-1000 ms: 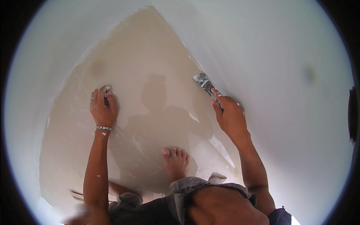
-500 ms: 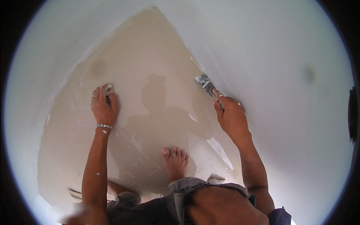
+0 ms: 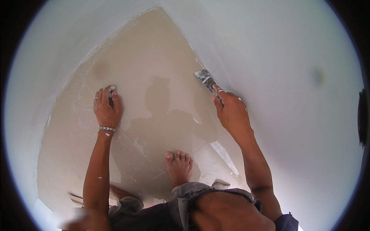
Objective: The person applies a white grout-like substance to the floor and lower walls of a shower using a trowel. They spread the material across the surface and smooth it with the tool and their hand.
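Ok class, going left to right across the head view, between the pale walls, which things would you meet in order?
Left grip, bare foot with toes showing, putty-smeared scraper, right grip.

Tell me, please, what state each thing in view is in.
Scraper: held, blade smeared with white.
Right hand: closed around the scraper's handle.
Left hand: curled; its contents are unclear.
Bracelet: worn.
Foot: bare.
Floor: marked with white in places.

Putty knife (image 3: 206, 79), white-smeared — angled forward-left
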The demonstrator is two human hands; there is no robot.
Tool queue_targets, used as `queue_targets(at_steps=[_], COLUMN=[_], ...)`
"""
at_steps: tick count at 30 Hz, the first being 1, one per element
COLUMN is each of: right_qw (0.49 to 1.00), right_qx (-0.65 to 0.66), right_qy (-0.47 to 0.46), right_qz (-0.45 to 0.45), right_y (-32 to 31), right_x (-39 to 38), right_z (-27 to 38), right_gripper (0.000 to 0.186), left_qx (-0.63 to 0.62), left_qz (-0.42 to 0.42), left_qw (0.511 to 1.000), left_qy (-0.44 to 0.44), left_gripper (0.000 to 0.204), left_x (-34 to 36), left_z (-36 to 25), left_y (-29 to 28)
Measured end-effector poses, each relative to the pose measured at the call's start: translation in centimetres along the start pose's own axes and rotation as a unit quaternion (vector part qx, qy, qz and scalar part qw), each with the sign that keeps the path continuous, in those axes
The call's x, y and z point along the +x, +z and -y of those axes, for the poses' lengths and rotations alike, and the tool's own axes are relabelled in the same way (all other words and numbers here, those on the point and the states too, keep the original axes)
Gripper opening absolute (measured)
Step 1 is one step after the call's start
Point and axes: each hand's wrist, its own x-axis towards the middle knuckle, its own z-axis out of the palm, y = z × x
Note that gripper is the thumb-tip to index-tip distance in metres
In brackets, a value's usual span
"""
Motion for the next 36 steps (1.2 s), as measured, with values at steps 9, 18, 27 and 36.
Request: queue_targets(at_steps=[9,18,27,36], right_qw=[0.999,0.999,0.999,0.999], right_qx=[-0.013,-0.04,-0.036,-0.019], right_qy=[0.028,0.02,0.027,0.032], right_qz=[0.011,0.006,0.004,-0.016], right_y=[-1.2,-1.4,-1.4,-1.0], right_x=[-0.2,0.2,0.1,-0.6], right_z=[1.2,1.5,1.4,1.6], right_gripper=[0.039,0.038,0.038,0.038], left_qx=[0.0,0.003,-0.004,-0.012], left_qz=[0.007,-0.003,0.011,0.013], left_qw=[1.0,1.0,1.0,1.0], left_qy=[-0.017,0.0,-0.013,-0.009], left_gripper=[0.019,0.021,0.02,0.021], left_x=[0.8,0.7,0.2,-0.7], left_z=[0.4,1.1,0.9,0.2], left_y=[0.4,0.8,0.9,0.7])
